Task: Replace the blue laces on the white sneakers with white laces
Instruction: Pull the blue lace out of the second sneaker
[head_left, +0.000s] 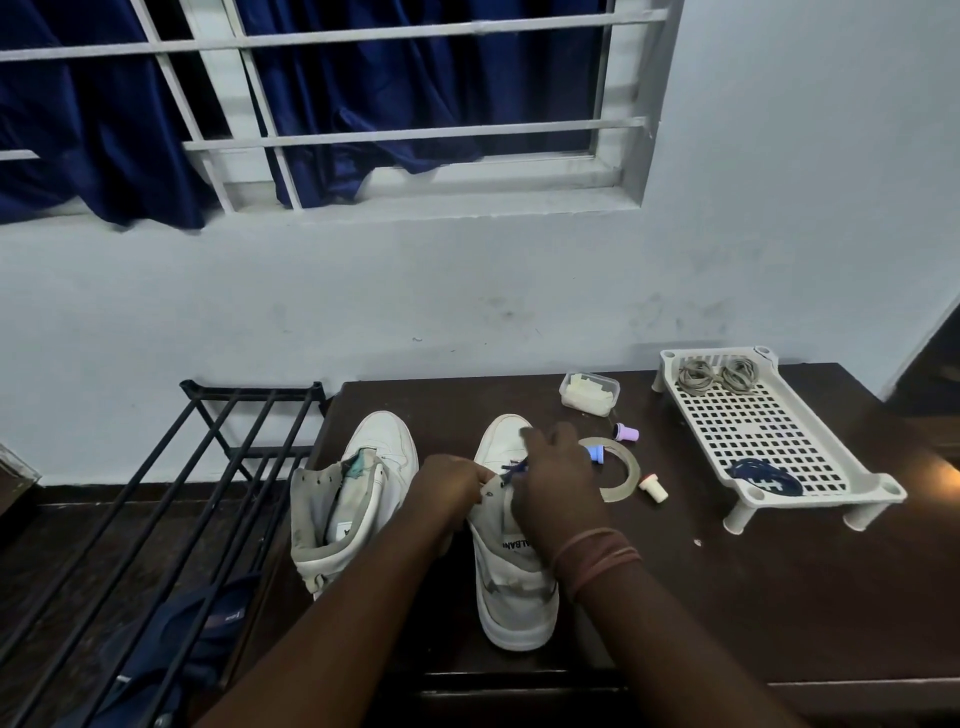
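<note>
Two white high-top sneakers stand on the dark table, toes pointing away from me. The left sneaker has no lace and its tongue hangs open. The right sneaker still carries a blue lace near its lower eyelets. My left hand grips the left eyelet flap of the right sneaker. My right hand pinches the blue lace over the shoe's front. Two coiled white laces lie at the far end of a white perforated tray. A bundled blue lace lies at the tray's near end.
A clear plastic box, a tape roll, and small purple, blue and white-red caps sit behind the right sneaker. A black metal rack stands left of the table. The wall and barred window lie beyond.
</note>
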